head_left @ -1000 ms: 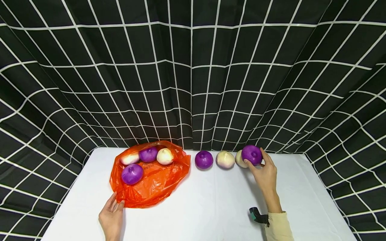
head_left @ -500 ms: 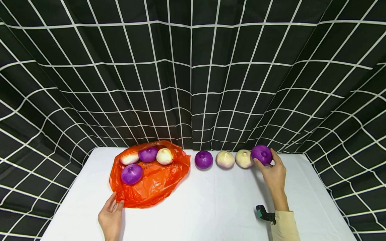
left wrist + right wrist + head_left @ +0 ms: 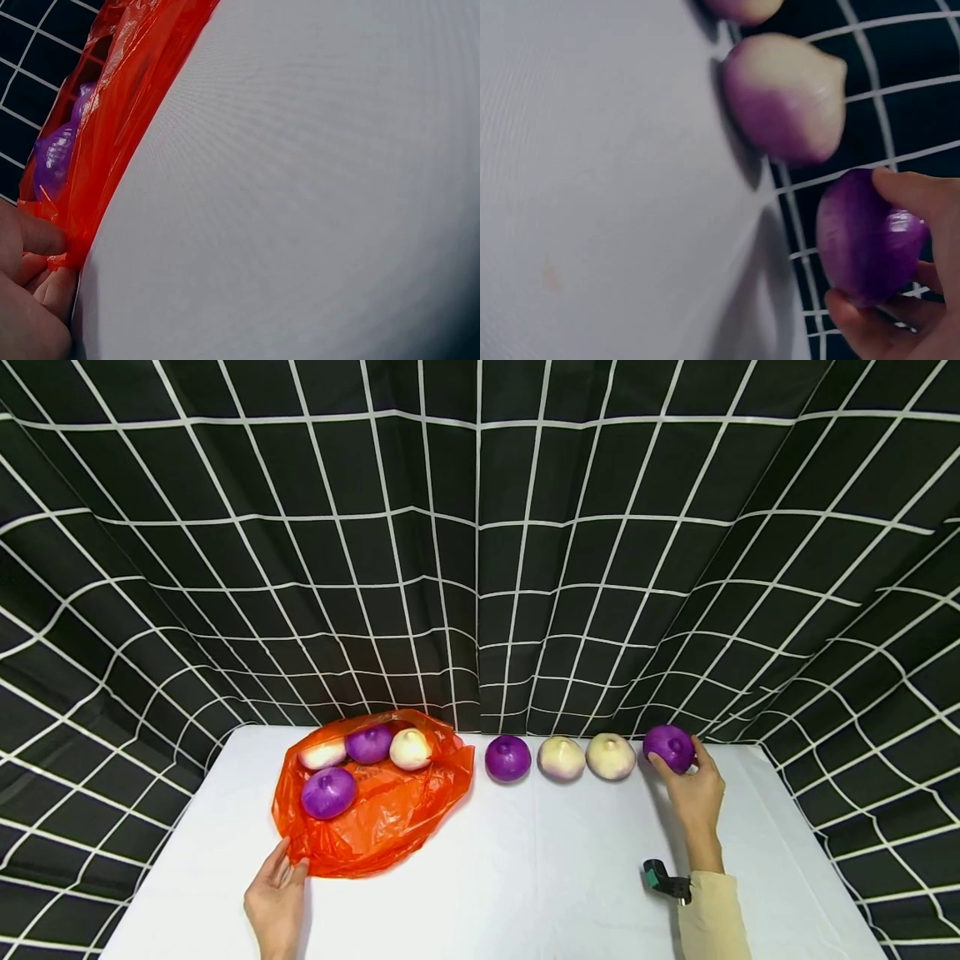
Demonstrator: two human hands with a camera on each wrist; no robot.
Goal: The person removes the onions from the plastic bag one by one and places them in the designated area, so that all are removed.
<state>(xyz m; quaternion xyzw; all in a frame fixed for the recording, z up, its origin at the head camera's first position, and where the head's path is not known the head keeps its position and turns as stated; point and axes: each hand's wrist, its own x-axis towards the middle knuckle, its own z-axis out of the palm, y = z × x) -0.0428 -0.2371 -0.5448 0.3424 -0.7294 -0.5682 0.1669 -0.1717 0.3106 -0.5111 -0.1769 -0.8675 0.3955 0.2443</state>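
At the row's right end, my right hand point(image 3: 693, 789) grips a purple onion point(image 3: 668, 749) between thumb and fingers. In the right wrist view that onion point(image 3: 870, 238) appears slightly off the table, apart from its shadow. Left of it stand a cream onion point(image 3: 611, 756) with a purplish underside, another cream onion point(image 3: 561, 758) and a purple onion point(image 3: 507, 758). My left hand point(image 3: 276, 897) pinches the near left edge of an orange-red plastic bag point(image 3: 397, 814), between thumb and fingers in the left wrist view. Inside the open bag lie purple onions point(image 3: 328, 792) and cream onions point(image 3: 410, 749).
A white cloth-covered table point(image 3: 480, 877) carries everything. Behind and at both sides hangs a black curtain point(image 3: 480, 568) with a white grid, close to the row and the bag. A small black device point(image 3: 663, 882) sits on my right wrist.
My right hand has carried the purple onion rightward and lower, from in front of the second cream onion to beside it, with a small gap. The left hand and bag stay put.
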